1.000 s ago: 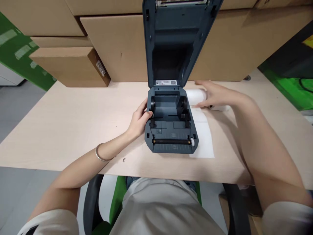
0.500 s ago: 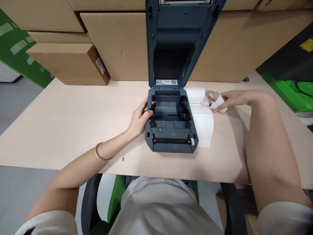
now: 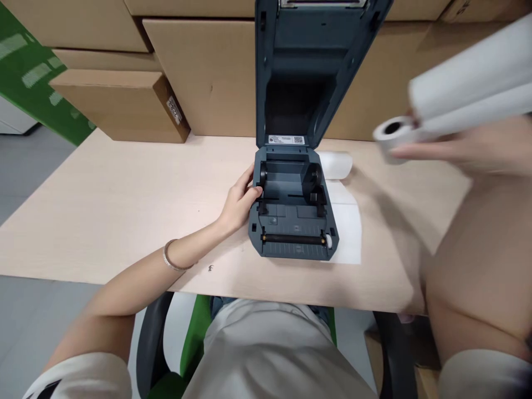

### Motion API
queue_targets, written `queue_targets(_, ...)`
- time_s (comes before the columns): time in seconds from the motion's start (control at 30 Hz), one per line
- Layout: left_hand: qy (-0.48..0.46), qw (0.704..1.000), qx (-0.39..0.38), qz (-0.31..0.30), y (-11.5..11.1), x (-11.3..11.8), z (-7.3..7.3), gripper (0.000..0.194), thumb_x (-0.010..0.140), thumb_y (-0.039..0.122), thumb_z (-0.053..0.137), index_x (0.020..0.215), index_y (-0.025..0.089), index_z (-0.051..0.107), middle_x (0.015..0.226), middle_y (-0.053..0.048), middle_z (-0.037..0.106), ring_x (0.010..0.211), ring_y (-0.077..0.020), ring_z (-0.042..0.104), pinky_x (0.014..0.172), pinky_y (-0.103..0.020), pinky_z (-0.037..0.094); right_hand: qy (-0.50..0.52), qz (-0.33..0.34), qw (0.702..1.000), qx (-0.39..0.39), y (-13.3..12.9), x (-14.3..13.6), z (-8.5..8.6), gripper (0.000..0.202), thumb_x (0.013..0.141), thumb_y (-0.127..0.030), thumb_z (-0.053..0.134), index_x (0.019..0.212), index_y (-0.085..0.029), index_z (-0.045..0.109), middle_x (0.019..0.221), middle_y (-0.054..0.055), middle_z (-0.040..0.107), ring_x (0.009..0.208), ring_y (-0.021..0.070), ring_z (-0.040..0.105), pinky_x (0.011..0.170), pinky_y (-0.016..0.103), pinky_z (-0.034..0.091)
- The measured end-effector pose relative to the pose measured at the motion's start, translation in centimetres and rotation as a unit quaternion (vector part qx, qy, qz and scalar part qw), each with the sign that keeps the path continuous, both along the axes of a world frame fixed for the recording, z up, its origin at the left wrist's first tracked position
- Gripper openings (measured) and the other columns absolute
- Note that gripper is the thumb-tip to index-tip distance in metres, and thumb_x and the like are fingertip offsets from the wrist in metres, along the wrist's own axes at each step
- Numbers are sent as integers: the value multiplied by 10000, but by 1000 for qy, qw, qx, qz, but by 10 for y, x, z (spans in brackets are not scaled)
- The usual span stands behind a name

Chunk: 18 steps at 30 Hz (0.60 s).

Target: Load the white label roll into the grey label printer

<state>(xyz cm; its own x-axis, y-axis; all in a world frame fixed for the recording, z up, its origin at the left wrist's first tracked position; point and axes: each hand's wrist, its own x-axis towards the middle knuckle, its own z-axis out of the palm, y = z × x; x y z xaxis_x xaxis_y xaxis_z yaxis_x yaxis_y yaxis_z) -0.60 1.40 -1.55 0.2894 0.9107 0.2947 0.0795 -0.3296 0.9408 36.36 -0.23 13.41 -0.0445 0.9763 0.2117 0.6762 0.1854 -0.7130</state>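
Here, the left grip [image 3: 240, 206] is clamped on the left edge of the open dark device [image 3: 286, 213], mid-frame on the bench [image 3: 124, 216]; at right, the blurred right grip [image 3: 477, 149] closes around a white roll [image 3: 384, 143], loose paper [image 3: 474, 75] reaching upper right.

The printer [image 3: 297, 213] looks like dark, matt plastic, smooth on its rim; its crosswise roller [image 3: 293, 239] is smooth and black, with a faint sheen. At 12 o'clock, the lid [image 3: 310, 33] has the same matt plastic and a shiny, metal-looking strip [image 3: 323, 4]. At 2 o'clock, the near roll [image 3: 336, 165] is smooth white paper; the far roll [image 3: 393, 138], motion-blurred, also looks like paper. The sheet [image 3: 348, 233] at 4 o'clock is flat, matt paper. The table [image 3: 103, 221] is smooth, pale wood-look. At 10 o'clock, the box [image 3: 116, 108] is matt cardboard; at 8, the bracelet [image 3: 169, 256] is glinting metal. The shirt [image 3: 282, 354] at 6 is soft, creased cloth.
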Motion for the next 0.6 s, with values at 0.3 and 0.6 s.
queue_targets(0.3, -2, 1000, -4, 0, 1, 2, 0, 644, 913, 352, 605, 1546, 231, 616, 1645, -70, 640, 1509, -335, 608, 1270, -459, 499, -95, 138, 986, 2, 11, -134, -67, 399, 675, -385, 893, 856, -262, 559, 980, 48, 769, 1089, 373, 701, 1054, 545, 506)
queue_targets(0.6, -10, 1000, -22, -9, 3, 0, -5, 728, 898, 377, 623, 1605, 224, 544, 1689, -99, 590, 1582, -367, 530, 1321, -529, 437, -21, 342, 939, -19, -3, -110, -36, 260, 838, -468, 864, 1004, -271, 831, 1087, 32, 838, 1130, 329, 754, 1024, 453, 587)
